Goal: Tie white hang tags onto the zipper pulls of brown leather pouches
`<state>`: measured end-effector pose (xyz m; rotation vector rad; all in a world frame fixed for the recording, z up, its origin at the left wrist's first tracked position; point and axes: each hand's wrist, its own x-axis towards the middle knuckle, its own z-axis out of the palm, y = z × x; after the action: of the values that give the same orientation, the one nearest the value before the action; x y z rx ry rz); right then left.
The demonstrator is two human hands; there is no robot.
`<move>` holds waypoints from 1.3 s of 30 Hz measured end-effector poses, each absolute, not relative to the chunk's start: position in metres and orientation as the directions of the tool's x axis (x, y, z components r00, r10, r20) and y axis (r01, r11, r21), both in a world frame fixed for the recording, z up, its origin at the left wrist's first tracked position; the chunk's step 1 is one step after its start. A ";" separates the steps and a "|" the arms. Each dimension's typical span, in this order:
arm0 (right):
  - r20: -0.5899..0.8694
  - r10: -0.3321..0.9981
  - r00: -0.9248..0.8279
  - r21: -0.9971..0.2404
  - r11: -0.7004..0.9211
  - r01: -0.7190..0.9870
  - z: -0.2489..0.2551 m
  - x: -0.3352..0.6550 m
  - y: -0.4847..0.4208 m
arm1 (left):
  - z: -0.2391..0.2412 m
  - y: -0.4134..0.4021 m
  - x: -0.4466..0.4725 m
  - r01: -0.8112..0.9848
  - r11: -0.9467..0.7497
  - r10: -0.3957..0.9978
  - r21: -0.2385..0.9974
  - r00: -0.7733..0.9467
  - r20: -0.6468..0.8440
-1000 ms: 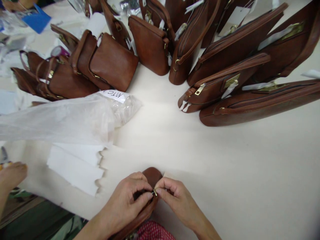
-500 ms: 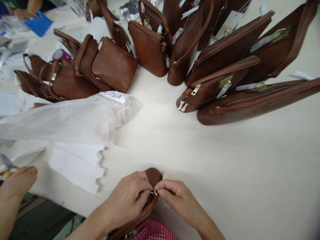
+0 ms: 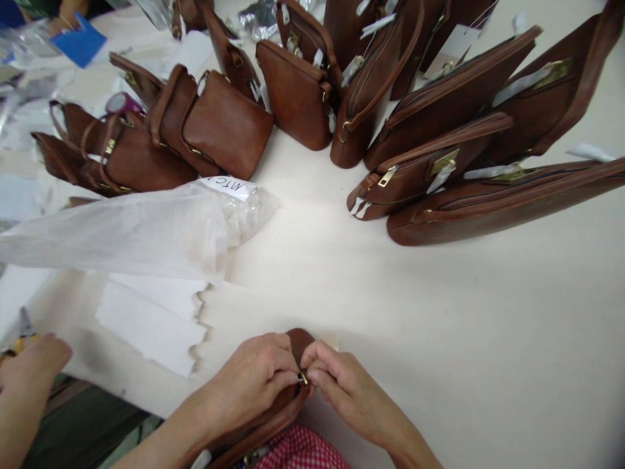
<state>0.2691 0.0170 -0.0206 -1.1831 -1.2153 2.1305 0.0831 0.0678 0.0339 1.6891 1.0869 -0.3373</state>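
Left hand [image 3: 258,374] pinches a small metal piece [image 3: 305,376] on the brown bag [image 3: 299,338], held at the near edge of the surface [image 3: 415,306], seemingly for close work; right hand [image 3: 339,381] pinches it too, probably to steady it

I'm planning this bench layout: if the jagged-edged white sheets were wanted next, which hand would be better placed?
Probably the left hand: it is nearer the white sheets, while the right hand would reach across it. Both are occupied, though, at the metal piece on the brown bag.
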 end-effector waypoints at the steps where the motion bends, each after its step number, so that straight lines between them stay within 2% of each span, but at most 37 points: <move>1: -0.471 0.682 -0.560 -0.845 -0.532 0.062 -0.020 0.269 0.016 | 0.033 0.067 0.082 0.786 -0.050 0.491 0.616 0.557 -0.670; 7: -0.488 0.667 -0.563 -0.856 -0.492 0.159 -0.016 0.267 0.009 | 0.029 0.061 0.083 0.721 -0.200 0.459 0.663 0.667 -0.587; 11: -0.503 0.679 -0.535 -0.856 -0.479 0.196 -0.010 0.268 0.003 | 0.026 0.055 0.080 0.729 -0.275 0.450 0.626 0.674 -0.586; 17: -0.432 0.856 -0.283 -0.900 -0.388 0.198 -0.009 0.270 -0.001 | 0.035 0.053 0.071 0.799 -0.193 0.618 0.569 0.550 -0.562; 19: -0.384 0.883 -0.271 -0.922 -0.351 0.163 -0.005 0.266 0.004 | 0.042 0.054 0.076 0.790 -0.219 0.681 0.572 0.544 -0.490; 23: -0.271 0.935 -0.231 -0.962 -0.253 0.106 0.008 0.259 0.012 | 0.053 0.053 0.094 0.718 -0.332 0.721 0.612 0.611 -0.326; 25: -0.238 0.960 -0.151 -0.970 -0.227 0.086 0.011 0.258 0.012 | 0.056 0.051 0.101 0.703 -0.232 0.798 0.672 0.533 -0.281; 27: -0.296 0.951 -0.084 -0.955 -0.295 0.031 0.009 0.258 0.007 | 0.056 0.047 0.105 0.641 -0.013 0.860 0.767 0.398 -0.319; 30: -0.439 0.898 -0.045 -0.888 -0.441 -0.129 0.000 0.255 -0.004 | 0.050 0.037 0.104 0.487 0.237 0.812 0.841 0.375 -0.447; 33: -0.500 0.865 -0.027 -0.825 -0.486 -0.287 -0.007 0.248 -0.014 | 0.037 0.023 0.101 0.409 0.322 0.783 0.854 0.391 -0.483; 36: -0.512 0.859 -0.005 -0.758 -0.455 -0.468 -0.005 0.241 -0.018 | 0.025 0.012 0.101 0.339 0.401 0.779 0.851 0.364 -0.511; 39: -0.569 0.822 0.013 -0.567 -0.381 -0.730 -0.003 0.240 -0.020 | 0.022 0.007 0.103 0.292 0.391 0.783 0.873 0.394 -0.482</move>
<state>0.2403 -0.0200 -0.0025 -1.0557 -0.1210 1.6559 0.1032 0.0070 0.0222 1.1774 1.1738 0.4261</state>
